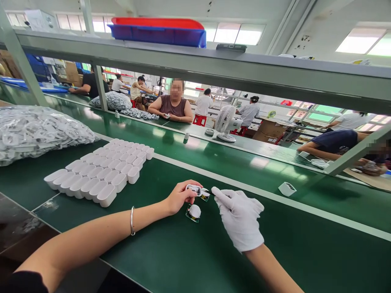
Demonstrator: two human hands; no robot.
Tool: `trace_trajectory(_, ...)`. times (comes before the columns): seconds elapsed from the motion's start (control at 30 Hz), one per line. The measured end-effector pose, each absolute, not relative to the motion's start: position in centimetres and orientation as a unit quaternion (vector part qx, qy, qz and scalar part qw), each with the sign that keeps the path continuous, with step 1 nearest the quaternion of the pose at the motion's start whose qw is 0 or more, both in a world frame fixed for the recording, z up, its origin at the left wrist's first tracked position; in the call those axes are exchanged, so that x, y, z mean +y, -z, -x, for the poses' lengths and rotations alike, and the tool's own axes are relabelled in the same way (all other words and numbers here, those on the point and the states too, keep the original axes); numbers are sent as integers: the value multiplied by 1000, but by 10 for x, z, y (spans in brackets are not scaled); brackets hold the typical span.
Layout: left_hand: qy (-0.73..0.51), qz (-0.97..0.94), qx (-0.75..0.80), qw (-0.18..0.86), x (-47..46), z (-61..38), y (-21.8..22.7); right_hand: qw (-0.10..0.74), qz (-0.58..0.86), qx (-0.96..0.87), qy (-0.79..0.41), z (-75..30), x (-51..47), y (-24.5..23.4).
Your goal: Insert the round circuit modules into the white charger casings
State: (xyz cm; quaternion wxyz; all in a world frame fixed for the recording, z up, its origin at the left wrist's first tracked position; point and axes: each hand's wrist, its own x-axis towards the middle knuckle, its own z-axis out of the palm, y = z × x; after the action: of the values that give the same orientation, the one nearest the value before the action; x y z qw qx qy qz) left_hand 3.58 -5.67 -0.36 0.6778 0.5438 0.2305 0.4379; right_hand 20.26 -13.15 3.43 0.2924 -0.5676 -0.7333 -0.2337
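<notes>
My left hand (179, 199), bare and with a bangle at the wrist, is closed on a white oval plastic housing (193, 188). A small circuit board (204, 196) shows at the housing's right side; I cannot tell whether it is attached. My right hand (238, 217) wears a white glove and pinches a thin dark tool (211, 192) that looks like tweezers, its tip reaching the board. Just below the left hand, a second circuit board with a white dome (194, 211) lies on the green belt (171, 260).
Rows of white oval cups (105, 194) stand at left, beside a big clear bag of white parts (42, 132). A white multi-slot casing (287, 189) lies right. A grey shelf beam (195, 61) crosses above. Across the belt are a fan (225, 122) and a seated co-worker (174, 106).
</notes>
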Motion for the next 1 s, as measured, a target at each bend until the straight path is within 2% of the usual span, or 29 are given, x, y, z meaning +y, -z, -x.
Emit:
trace_trajectory(0.23, -433, -605, 269, 612, -65, -35, 4, 269, 599, -706, 266, -193, -138, -34)
trace_trajectory(0.5, -410, -621, 261, 615, -66, -35, 5, 271, 613, -690, 272, -188, -141, -30)
trace_trajectory(1.0, -398, -669, 225, 585, -68, -34, 8, 262, 527, -758, 282, -193, -134, -34)
